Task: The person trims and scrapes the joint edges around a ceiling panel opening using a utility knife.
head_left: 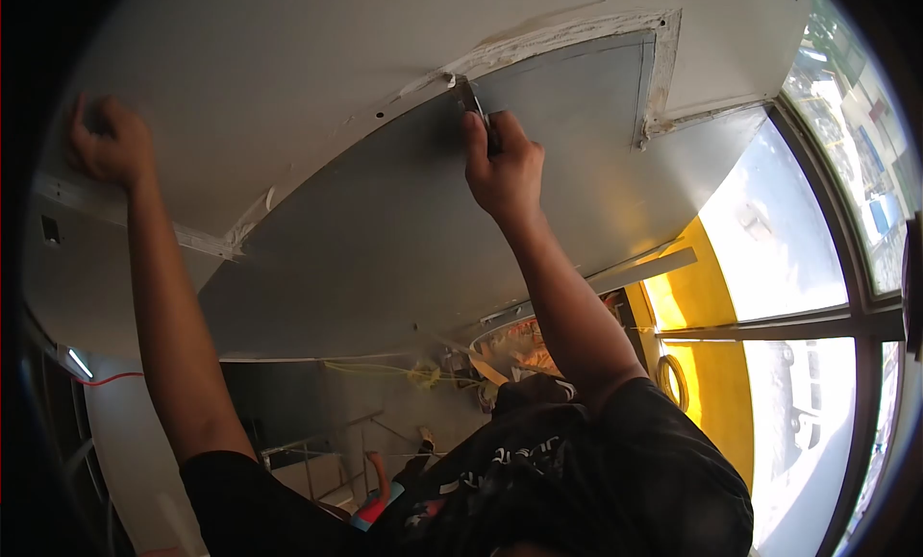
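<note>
A: Left to right, what's there?

B: Left hand: raised near the pale ceiling, fingers curled. Can't tell if it grips anything or touches the surface.

A: And the joint?

B: White seam. Starts ragged at the lower left corner, with a flap peeling up there, then curves up and right between pale ceiling and grey panel. Patchy, streaky, uneven edges. Small dark hole beside it mid-curve.

A: Scraper?

B: Scraper sits upper centre, tilted, tip at the seam's lower edge. Narrow metal blade, dark handle mostly hidden, white lump at the tip.

A: Who has it?

B: Right hand, clenched round the handle, thumb toward the blade.

A: Right of that?

B: Seam widens, reaches a sharp corner with another dark hole, then drops along the grey panel's edge. Rough, brownish stains low down. Thin dark line drawn on the panel just inside. Far right: yellow wall, then bright window.
</note>
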Demonstrator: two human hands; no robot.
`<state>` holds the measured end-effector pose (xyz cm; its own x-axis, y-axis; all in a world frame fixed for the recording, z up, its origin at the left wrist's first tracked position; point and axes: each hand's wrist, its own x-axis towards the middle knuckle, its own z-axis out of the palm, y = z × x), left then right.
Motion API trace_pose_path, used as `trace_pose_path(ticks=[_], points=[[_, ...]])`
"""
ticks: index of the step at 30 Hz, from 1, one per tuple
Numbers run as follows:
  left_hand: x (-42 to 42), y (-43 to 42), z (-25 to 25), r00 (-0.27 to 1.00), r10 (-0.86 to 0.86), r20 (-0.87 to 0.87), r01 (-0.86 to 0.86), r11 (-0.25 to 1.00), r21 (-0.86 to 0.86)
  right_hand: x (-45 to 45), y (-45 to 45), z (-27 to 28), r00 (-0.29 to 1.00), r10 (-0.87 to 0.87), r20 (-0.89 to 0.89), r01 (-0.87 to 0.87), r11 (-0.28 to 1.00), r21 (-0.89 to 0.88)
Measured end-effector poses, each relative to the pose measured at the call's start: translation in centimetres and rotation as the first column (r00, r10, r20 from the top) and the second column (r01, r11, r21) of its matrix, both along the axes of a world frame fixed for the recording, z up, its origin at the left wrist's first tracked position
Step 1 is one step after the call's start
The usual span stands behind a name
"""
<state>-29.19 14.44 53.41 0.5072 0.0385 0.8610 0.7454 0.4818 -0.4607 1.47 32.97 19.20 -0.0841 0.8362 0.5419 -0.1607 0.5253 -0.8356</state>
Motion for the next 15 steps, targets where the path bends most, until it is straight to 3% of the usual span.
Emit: trace_pose_path(ticks=[6,12,14,15], points=[[-1.6,-0.4,1.0,0.998,0.064,-0.029,-0.063,0.998,0.023,0.0,0.4,0.0,0.999,-0.038,-0.019,0.039,0.999,0.02],[-5.0,-1.4,2.6,0.989,0.145,-0.011,-0.144,0.989,0.041,-1.7,-1.9,-0.3,0.997,0.046,-0.069,-0.053,0.993,-0.107],[-5.0,-2.0,2.8,0.992,0.117,-0.041,-0.116,0.993,0.028,-2.6,-4.8,-1.3,0.903,0.187,0.387,-0.227,0.972,0.061],[-4.7,-1.9,2.7,0.994,0.086,-0.069,-0.087,0.996,-0.014,-3.0,-7.3,-3.1,0.854,0.28,0.438,-0.343,0.937,0.069]])
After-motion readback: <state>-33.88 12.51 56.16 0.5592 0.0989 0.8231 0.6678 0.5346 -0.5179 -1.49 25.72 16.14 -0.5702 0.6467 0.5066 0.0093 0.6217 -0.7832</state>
